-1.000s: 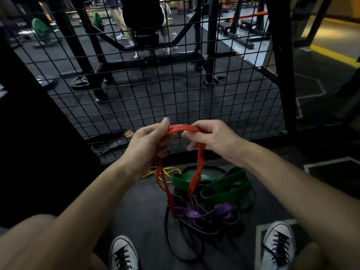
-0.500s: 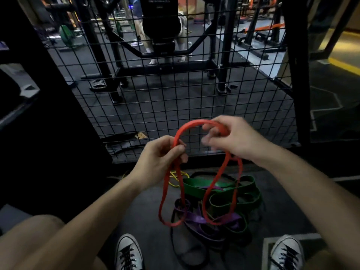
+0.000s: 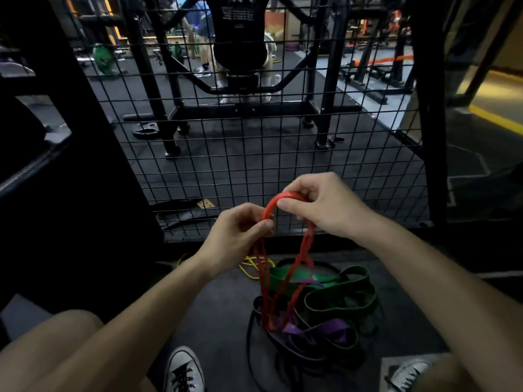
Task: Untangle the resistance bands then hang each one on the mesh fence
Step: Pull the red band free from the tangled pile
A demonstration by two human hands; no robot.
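Left hand [image 3: 240, 236]: pinches red band [image 3: 304, 244] below its top bend.
Right hand [image 3: 319, 206]: pinches the bend, level unchanged from half a second ago.
Red band: loops now hang narrower, blurred, low ends still in floor pile [image 3: 325, 312].
Fence [image 3: 254, 165]: bare; hanging pending.

- Dark floor [image 3: 215, 315].
- On it: tangled green band [image 3: 339, 295], purple band [image 3: 325, 329], black band [image 3: 252, 352].
- Yellow band [image 3: 249, 267] beside the tangle, near the fence [image 3: 254, 165].
- Two sneakers [image 3: 184, 372] at bottom edge.
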